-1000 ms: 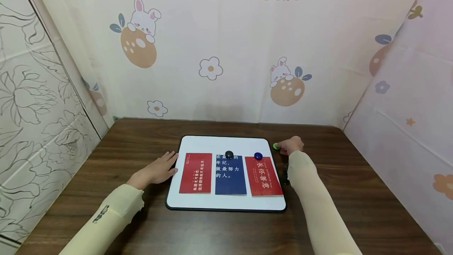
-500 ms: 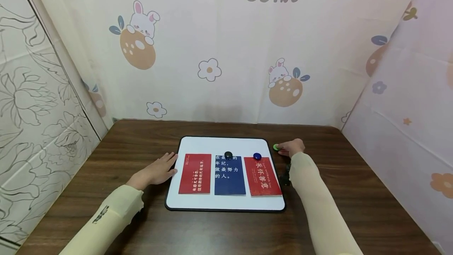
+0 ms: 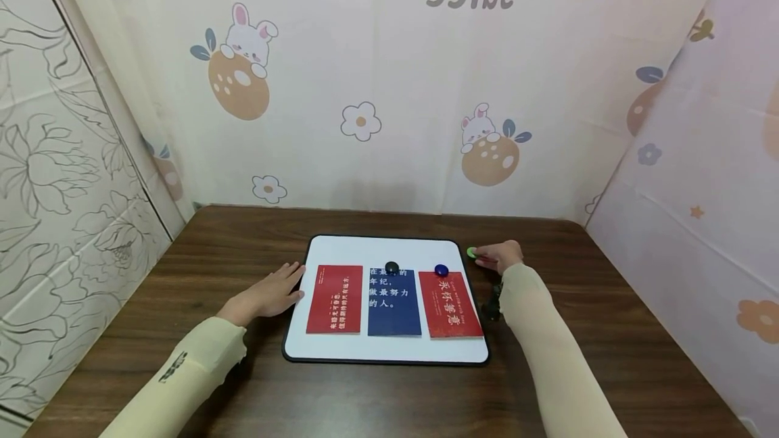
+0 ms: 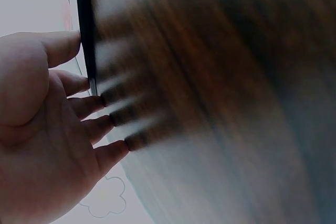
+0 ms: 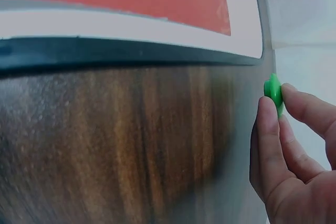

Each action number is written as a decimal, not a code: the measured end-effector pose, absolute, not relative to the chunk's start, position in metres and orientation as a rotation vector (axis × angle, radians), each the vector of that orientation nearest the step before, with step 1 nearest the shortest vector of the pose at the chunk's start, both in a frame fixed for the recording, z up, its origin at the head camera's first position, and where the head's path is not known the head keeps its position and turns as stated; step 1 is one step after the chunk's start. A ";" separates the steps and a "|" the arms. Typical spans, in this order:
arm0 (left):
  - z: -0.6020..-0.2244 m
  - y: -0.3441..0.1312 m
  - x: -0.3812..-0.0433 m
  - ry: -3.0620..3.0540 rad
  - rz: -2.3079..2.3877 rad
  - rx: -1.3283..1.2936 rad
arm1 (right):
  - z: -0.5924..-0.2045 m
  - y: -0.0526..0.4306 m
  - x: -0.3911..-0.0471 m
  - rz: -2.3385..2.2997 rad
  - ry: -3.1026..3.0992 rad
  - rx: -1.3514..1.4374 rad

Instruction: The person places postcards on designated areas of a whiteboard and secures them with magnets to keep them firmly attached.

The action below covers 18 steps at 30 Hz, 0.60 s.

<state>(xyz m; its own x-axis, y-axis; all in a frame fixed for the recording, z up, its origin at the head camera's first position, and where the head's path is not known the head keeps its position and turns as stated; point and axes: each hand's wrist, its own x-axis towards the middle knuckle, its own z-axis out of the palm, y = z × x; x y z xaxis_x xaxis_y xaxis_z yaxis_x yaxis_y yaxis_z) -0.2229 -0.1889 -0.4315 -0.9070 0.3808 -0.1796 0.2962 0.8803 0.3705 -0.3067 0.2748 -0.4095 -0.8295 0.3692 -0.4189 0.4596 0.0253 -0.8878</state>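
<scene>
A whiteboard [image 3: 389, 350] with a black frame lies on the table. On it are a red card [image 3: 322, 303], a dark blue card [image 3: 395, 320] with a black round magnet [image 3: 392, 267] at its top edge, and a second red card [image 3: 447, 306] with a blue round magnet [image 3: 441, 270] at its top. My left hand [image 3: 274, 293] rests at the board's left edge, thumb and fingertips touching the black frame. Just off the upper right corner, my right hand [image 3: 502, 255] pinches a green round magnet [image 5: 275, 94] between thumb and fingers, seen side-on in the right wrist view.
The wooden table [image 3: 389, 401] reaches past the board on all sides. Behind it hangs a printed curtain [image 3: 414, 154] with rabbits and flowers. A small dark object [image 3: 491, 304] shows beside the right sleeve.
The right hand has turned slightly around the green magnet, which stays near the board's upper right corner. The left hand holds its place. The head view has shifted a little.
</scene>
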 end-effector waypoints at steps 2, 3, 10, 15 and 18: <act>-0.432 -0.189 -0.223 2.799 0.496 0.508 | -0.408 0.274 -0.305 -1.951 2.199 0.873; -0.432 -0.189 -0.223 2.798 0.496 0.505 | -0.407 0.273 -0.305 -1.952 2.197 0.866; -0.432 -0.190 -0.224 2.803 0.488 0.505 | -0.400 0.266 -0.301 -1.948 2.192 0.809; -0.431 -0.190 -0.224 2.802 0.487 0.514 | -0.398 0.265 -0.299 -1.941 2.192 0.767; -0.431 -0.189 -0.223 2.798 0.491 0.514 | -0.397 0.265 -0.299 -1.937 2.189 0.739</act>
<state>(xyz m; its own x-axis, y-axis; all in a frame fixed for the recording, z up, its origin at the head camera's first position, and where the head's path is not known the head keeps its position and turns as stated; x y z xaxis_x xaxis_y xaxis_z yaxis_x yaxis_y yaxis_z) -0.2233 -0.1893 -0.4313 -0.9053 0.3825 -0.1850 0.2967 0.8808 0.3690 -0.2986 0.2645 -0.3972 -0.8724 0.2732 -0.4054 0.4356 0.0578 -0.8983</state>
